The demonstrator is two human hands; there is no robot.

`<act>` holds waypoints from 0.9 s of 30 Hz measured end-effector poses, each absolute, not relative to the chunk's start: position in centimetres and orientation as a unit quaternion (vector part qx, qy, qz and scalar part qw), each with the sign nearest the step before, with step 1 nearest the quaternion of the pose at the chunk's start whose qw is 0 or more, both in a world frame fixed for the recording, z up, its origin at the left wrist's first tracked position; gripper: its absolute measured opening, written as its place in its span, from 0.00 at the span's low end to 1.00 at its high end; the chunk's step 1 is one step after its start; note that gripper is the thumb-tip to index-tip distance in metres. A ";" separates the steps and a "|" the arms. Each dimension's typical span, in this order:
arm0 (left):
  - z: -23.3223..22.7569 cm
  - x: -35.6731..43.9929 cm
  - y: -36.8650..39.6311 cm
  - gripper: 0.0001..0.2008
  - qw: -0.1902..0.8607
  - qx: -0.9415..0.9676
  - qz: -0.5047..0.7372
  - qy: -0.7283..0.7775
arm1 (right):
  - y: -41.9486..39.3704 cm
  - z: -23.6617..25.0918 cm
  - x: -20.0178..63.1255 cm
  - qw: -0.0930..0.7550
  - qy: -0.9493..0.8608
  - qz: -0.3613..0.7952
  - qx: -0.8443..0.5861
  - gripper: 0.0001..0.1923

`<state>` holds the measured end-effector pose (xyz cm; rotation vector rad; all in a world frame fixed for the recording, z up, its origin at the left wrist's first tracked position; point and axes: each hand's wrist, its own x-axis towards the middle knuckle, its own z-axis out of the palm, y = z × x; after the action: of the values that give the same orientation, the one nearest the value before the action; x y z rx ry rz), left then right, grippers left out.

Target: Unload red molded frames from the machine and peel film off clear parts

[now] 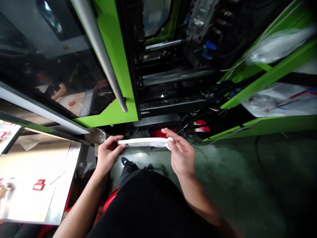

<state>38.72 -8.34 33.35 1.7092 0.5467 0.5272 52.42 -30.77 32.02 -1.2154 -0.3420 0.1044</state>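
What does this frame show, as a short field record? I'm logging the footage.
left hand: left hand grips one end of a long white plastic strip
right hand: right hand grips the other end
strip: level, above the dark green floor
ahead: green machine with grey metal bar
left side: table with small red parts

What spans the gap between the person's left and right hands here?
In the head view, a long white strip bridges it: the left hand pinches one end, the right hand the other. Beyond it lie red parts.
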 end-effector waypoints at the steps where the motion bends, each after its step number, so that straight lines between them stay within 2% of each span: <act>1: 33.7 38.7 -8.3 0.16 0.568 0.760 0.226 0.220 | -30.8 32.3 52.4 0.814 -0.155 0.068 -0.556 0.03; 5: 34.6 38.9 -8.3 0.06 0.465 0.832 0.235 0.191 | -31.0 32.5 52.6 0.831 -0.125 0.094 -0.533 0.06; 8: 34.8 39.2 -8.4 0.06 0.477 0.816 0.272 0.182 | -31.3 32.0 53.0 0.830 -0.085 0.064 -0.547 0.09; 10: 34.7 39.4 -8.6 0.08 0.533 0.777 0.288 0.172 | -31.3 31.7 53.1 0.824 -0.051 0.040 -0.563 0.11; 14: 33.9 40.0 -9.4 0.11 0.728 0.617 0.266 0.136 | -30.6 31.5 53.3 0.821 -0.001 0.021 -0.571 0.16; 16: 33.1 40.7 -9.8 0.13 0.755 0.579 0.271 0.146 | -30.0 31.4 53.3 0.829 0.021 0.025 -0.558 0.17; 21: 31.0 42.9 -10.3 0.16 0.608 0.673 0.353 0.232 | -28.4 29.5 53.8 0.838 0.019 0.051 -0.544 0.17; 27: 27.7 45.6 -9.6 0.14 0.532 0.708 0.370 0.281 | -26.5 25.0 56.2 0.787 0.011 -0.014 -0.616 0.19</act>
<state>45.62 -9.56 27.67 1.6884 0.6699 0.8823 56.19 -26.47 24.96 -1.3285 0.0243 -0.0305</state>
